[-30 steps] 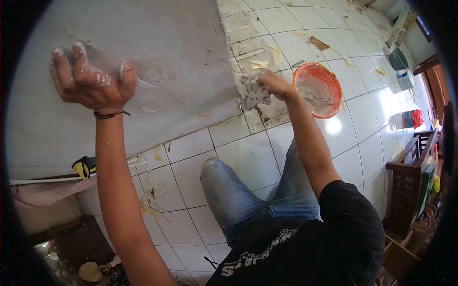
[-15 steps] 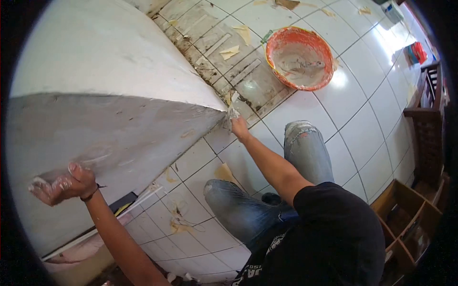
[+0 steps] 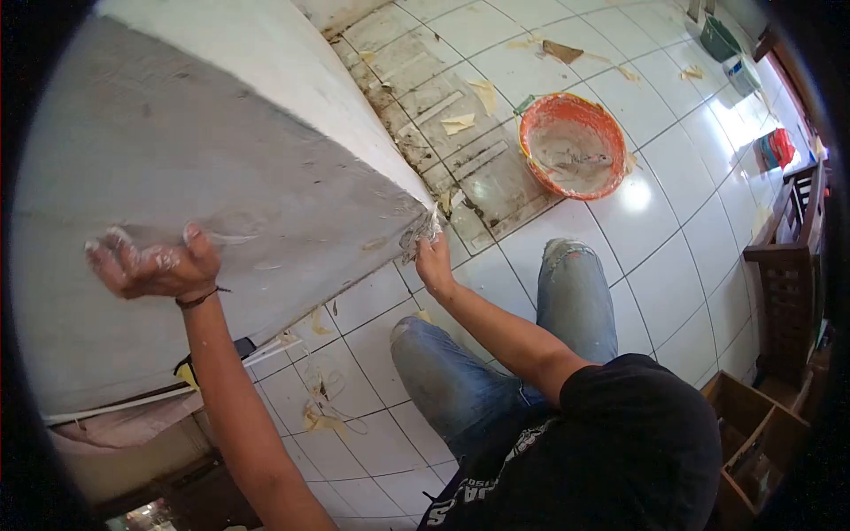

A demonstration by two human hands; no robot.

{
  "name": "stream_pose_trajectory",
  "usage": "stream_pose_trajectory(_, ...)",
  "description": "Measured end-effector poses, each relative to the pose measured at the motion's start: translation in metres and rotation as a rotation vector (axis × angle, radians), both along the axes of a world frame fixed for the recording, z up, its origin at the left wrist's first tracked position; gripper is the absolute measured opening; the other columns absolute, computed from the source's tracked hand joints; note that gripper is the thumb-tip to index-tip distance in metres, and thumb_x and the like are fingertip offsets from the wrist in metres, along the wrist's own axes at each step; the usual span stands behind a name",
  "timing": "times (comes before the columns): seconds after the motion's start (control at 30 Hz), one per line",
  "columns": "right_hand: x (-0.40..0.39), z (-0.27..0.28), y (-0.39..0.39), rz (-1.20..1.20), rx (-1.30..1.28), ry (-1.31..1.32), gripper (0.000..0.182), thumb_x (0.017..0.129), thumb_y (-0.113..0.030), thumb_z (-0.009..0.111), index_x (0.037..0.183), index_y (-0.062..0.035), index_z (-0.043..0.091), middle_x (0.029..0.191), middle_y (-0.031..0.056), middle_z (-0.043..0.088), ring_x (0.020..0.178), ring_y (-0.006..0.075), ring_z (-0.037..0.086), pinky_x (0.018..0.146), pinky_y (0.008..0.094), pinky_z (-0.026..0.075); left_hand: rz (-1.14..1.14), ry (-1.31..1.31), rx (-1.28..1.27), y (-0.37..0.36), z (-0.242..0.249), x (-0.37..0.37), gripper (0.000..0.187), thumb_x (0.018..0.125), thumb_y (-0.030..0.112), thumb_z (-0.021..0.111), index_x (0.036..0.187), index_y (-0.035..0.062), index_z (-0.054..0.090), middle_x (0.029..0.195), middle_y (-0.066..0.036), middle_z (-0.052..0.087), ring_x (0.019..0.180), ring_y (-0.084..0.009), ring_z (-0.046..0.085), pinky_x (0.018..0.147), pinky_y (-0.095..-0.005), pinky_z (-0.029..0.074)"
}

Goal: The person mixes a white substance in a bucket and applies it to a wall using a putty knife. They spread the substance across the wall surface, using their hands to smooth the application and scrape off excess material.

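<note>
Two hands show beside a grey wall face [image 3: 195,133], well apart from each other. The right hand [image 3: 431,261] is narrow, its fingers pinched on a smeared tool [image 3: 423,232], which sits right at the fingertips, at the low corner where the grey wall face meets a pale wall face [image 3: 297,75] just beyond that hand. How much of the tool's edge bears on the surface cannot be told, as smears and fingers hide it. The left hand [image 3: 155,263] hangs well to the left of the right hand, fingers loosely curled, thumb spread away, white smears on the fingertips, nothing visible in its hold; whether it touches the grey wall face cannot be told.

Done well, this step seems to call for a light, steady grip, with the smeared tool at a shallow slant and drawn along the corner in one even stroke, since hard pressure there could gouge the edge. The right wrist is probably best kept in line with the forearm, and the knuckles clear of the tiled floor [image 3: 668,239] just below the right hand. An orange bucket [image 3: 567,108], its inside coated with pale, pasty stuff, stands beyond the right hand and to its right. Cream scraps [image 3: 458,123] lie beyond the right hand, left of the orange bucket; any stuck to the blade could score the surface.
</note>
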State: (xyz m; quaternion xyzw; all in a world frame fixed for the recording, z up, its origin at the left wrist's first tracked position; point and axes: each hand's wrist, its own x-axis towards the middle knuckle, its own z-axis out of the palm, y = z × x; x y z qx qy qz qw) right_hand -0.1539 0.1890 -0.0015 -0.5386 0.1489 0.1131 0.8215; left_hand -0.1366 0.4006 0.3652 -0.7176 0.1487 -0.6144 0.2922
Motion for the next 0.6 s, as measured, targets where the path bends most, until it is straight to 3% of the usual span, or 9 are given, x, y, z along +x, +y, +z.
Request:
stream_pose_trajectory(0.17,-0.004,0.068,-0.005,-0.046,-0.039,-0.154,0.041,0.089,-0.008,0.046,0.129,0.0028,0.043,0.097,0.0107,0.060,0.087,0.0180,0.057,0.079,0.0312,0.046,-0.065,-0.006,-0.072,-0.001,-0.003,0.005,0.074,0.087,0.057,0.042,0.134,0.0005,0.040,0.134,-0.026,0.038,0.131,-0.0415,0.033,0.105,-0.0547,0.025)
stream_pose_trajectory(0.2,-0.006,0.101,-0.013,0.030,-0.036,-0.107,0.041,0.090,-0.009,0.047,0.129,0.0030,0.043,0.098,0.0114,0.059,0.089,0.0195,0.057,0.080,0.0322,0.046,-0.100,-0.042,-0.089,-0.015,0.001,0.004,0.069,0.087,0.050,0.047,0.135,0.0014,0.040,0.132,-0.017,0.045,0.132,-0.0406,0.035,0.104,-0.0519,0.024)
stream_pose_trajectory(0.23,-0.007,0.120,-0.016,0.105,-0.033,-0.060,0.040,0.091,-0.009,0.048,0.129,0.0033,0.043,0.098,0.0121,0.059,0.091,0.0210,0.057,0.081,0.0333,0.047,-0.101,-0.052,-0.097,-0.014,0.001,0.004,0.069,0.087,0.050,0.047,0.135,0.0014,0.040,0.132,-0.017,0.045,0.132,-0.0406,0.035,0.104,-0.0519,0.024)
stream_pose_trajectory(0.27,-0.005,0.109,-0.007,0.073,-0.097,-0.173,0.038,0.092,-0.010,0.049,0.127,0.0042,0.045,0.100,0.0149,0.060,0.093,0.0231,0.058,0.081,0.0356,0.047,-0.112,-0.051,-0.106,-0.012,-0.001,0.004,0.068,0.087,0.050,0.046,0.134,0.0021,0.041,0.132,-0.016,0.045,0.132,-0.0400,0.036,0.104,-0.0522,0.025)
stream_pose_trajectory(0.4,-0.012,0.151,-0.026,0.076,-0.215,-0.273,0.035,0.092,-0.009,0.050,0.124,0.0046,0.046,0.101,0.0171,0.061,0.093,0.0237,0.060,0.080,0.0367,0.048,-0.109,-0.043,-0.123,-0.008,-0.004,0.004,0.068,0.087,0.053,0.046,0.132,0.0024,0.043,0.131,-0.016,0.046,0.132,-0.0379,0.036,0.105,-0.0527,0.028)
stream_pose_trajectory(0.47,-0.017,0.152,-0.058,0.058,-0.357,-0.561,0.033,0.092,-0.008,0.051,0.123,0.0047,0.047,0.101,0.0184,0.062,0.094,0.0245,0.061,0.080,0.0361,0.048,-0.130,-0.046,-0.114,-0.014,0.003,0.002,0.068,0.088,0.055,0.045,0.131,0.0024,0.045,0.130,-0.019,0.045,0.130,-0.0375,0.038,0.105,-0.0519,0.031)
stream_pose_trajectory(0.53,-0.017,0.144,-0.080,0.019,-0.170,-0.410,0.030,0.094,-0.006,0.049,0.122,0.0037,0.048,0.099,0.0177,0.063,0.083,0.0288,0.061,0.077,0.0372,0.048,-0.122,-0.057,-0.106,-0.011,0.004,0.003,0.068,0.088,0.056,0.044,0.130,0.0024,0.046,0.131,-0.020,0.045,0.129,-0.0372,0.039,0.105,-0.0513,0.031)
stream_pose_trajectory(0.57,-0.016,0.138,-0.090,0.055,-0.180,-0.415,0.030,0.094,-0.006,0.049,0.122,0.0037,0.048,0.099,0.0177,0.063,0.083,0.0288,0.061,0.077,0.0372,0.048,-0.138,-0.053,-0.089,-0.008,0.001,0.003,0.068,0.088,0.056,0.044,0.129,0.0023,0.047,0.131,-0.021,0.045,0.128,-0.0368,0.040,0.105,-0.0508,0.031)
stream_pose_trajectory(0.6,-0.014,0.131,-0.099,-0.014,-0.348,-0.540,0.029,0.094,-0.006,0.049,0.121,0.0039,0.049,0.096,0.0176,0.064,0.081,0.0292,0.061,0.076,0.0376,0.048,-0.105,-0.060,-0.105,-0.007,0.001,0.004,0.068,0.088,0.056,0.044,0.129,0.0023,0.047,0.131,-0.021,0.045,0.128,-0.0368,0.040,0.105,-0.0508,0.031)
